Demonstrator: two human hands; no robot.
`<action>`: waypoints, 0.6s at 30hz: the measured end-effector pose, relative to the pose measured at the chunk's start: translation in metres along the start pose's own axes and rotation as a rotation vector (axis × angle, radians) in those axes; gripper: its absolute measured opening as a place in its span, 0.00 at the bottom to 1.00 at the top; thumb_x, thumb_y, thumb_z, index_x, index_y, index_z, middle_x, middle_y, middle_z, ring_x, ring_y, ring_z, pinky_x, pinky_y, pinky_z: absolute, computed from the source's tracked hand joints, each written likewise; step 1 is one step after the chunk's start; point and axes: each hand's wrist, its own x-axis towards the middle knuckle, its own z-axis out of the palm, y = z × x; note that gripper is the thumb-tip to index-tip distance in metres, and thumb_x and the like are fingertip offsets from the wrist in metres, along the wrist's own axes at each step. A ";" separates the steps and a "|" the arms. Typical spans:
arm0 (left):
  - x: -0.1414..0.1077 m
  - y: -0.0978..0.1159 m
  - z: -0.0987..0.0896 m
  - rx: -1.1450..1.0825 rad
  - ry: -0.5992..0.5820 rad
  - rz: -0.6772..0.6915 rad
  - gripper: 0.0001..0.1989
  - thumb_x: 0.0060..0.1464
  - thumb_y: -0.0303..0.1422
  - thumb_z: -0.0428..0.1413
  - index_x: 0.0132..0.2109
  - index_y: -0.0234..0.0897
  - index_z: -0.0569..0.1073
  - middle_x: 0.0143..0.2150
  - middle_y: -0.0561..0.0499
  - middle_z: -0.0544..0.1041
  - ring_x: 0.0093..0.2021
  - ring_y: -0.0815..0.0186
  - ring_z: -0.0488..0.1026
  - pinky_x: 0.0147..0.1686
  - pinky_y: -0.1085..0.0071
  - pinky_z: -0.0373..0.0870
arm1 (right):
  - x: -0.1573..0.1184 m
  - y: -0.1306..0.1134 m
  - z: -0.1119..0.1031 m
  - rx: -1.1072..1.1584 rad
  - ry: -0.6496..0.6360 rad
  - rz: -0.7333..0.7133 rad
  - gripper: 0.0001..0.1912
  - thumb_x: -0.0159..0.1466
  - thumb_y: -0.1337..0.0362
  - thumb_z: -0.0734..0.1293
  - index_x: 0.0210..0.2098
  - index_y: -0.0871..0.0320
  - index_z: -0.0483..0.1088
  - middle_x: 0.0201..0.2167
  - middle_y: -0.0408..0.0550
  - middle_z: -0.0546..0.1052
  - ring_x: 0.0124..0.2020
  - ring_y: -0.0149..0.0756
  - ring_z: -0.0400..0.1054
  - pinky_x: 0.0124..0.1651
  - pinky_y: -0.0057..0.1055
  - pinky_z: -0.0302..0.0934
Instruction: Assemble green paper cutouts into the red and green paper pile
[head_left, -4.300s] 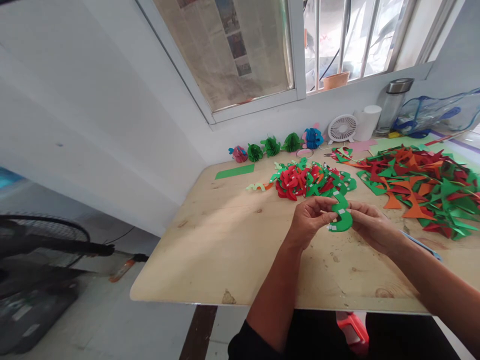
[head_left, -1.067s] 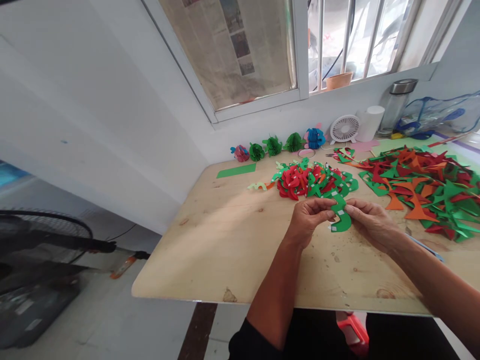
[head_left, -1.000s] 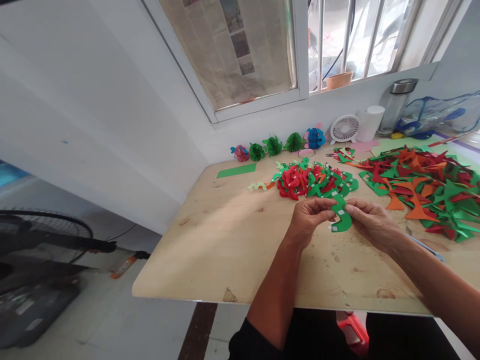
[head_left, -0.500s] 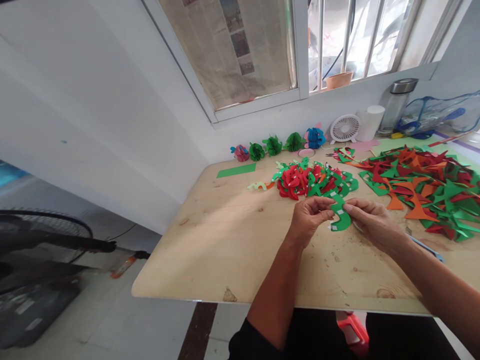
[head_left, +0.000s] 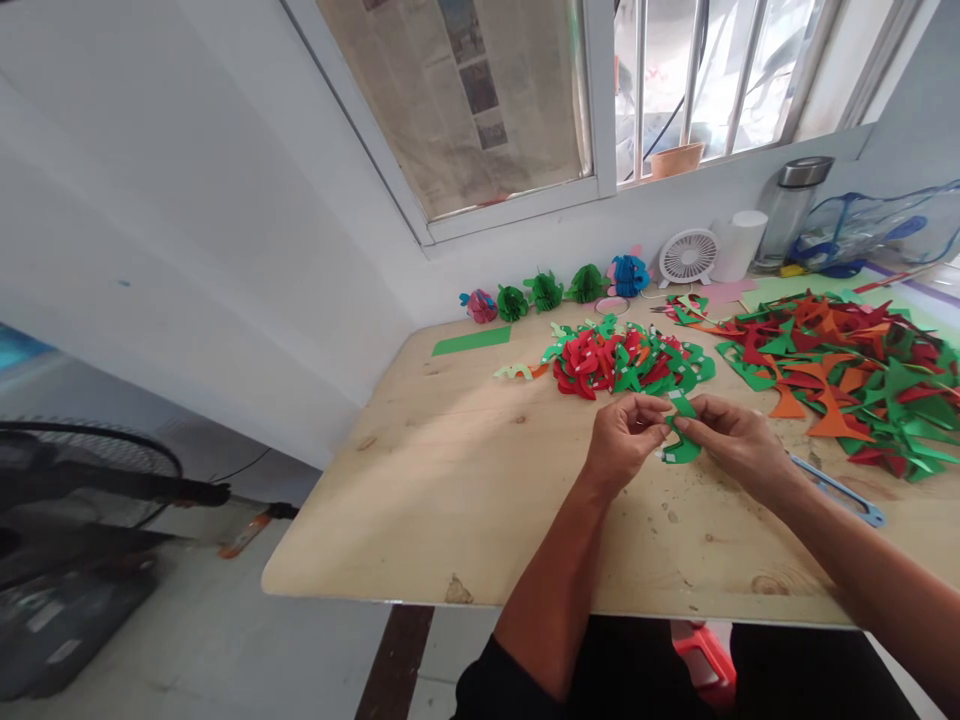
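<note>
A curved green paper cutout [head_left: 683, 452] with small white squares on it is held up between my two hands over the wooden table [head_left: 450, 480]. My left hand [head_left: 628, 432] pinches its left side between thumb and fingers. On the other side, the thumb and fingers of my right hand [head_left: 731, 440] press on the cutout and cover part of its middle. Just behind my hands lies a heap of red and green curved cutouts [head_left: 626, 358], many bearing similar white squares. A light blue cutter [head_left: 844, 492] rests on the table beside my right wrist.
Red, orange and green paper scraps [head_left: 840, 370] pile up at the right. Along the wall stand several folded-paper figures [head_left: 546, 290], a small white fan [head_left: 688, 257] and a glass bottle [head_left: 791, 215]. A green paper strip [head_left: 471, 341] lies at the back left.
My right thumb and fingers have shifted left over the cutout, covering more of its middle. My left hand still pinches it. More of the light blue cutter now shows.
</note>
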 end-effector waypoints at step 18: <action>0.000 0.002 0.003 -0.072 0.069 -0.139 0.14 0.36 0.36 0.65 0.27 0.31 0.72 0.20 0.53 0.73 0.21 0.73 0.68 0.25 0.74 0.65 | 0.003 0.013 -0.003 -0.024 -0.026 -0.029 0.13 0.53 0.52 0.70 0.24 0.56 0.70 0.21 0.43 0.69 0.24 0.32 0.60 0.25 0.29 0.55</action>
